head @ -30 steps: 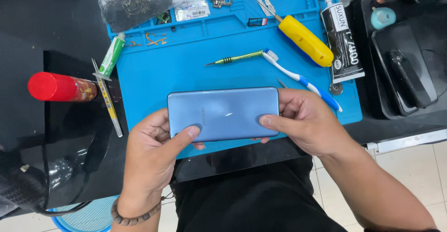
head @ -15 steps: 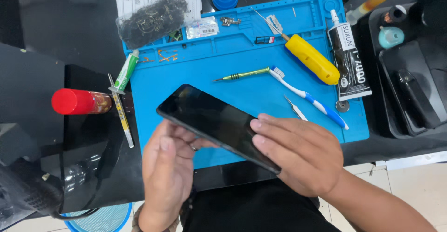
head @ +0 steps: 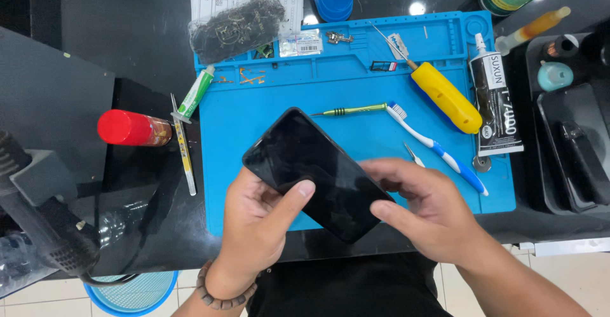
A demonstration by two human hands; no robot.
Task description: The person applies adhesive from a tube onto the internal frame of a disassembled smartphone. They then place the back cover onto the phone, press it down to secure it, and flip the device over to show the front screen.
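We work at a glossy black bench [head: 127,50] with pale floor tiles showing past its near edge. A blue work mat [head: 356,88] covers the bench's middle, its far edge divided into shallow trays. On the mat lie a green screwdriver [head: 349,110], a white and blue toothbrush [head: 438,146] and a yellow-handled tool [head: 445,96]. A black glue tube [head: 495,104] rests at the mat's right edge. Left of the mat, on the bare bench, sit a red-capped bottle [head: 132,128] and a green and white tube [head: 196,92].

We hold a dark phone [head: 314,171] over the mat's near edge, screen up and turned diagonally, its far corner pointing to the bench's far left. Our left hand [head: 254,234] cups it from beneath with the thumb laid across the glass. Our right hand [head: 426,212] clasps the phone's right long edge, fingers curled, thumb near the lower corner.
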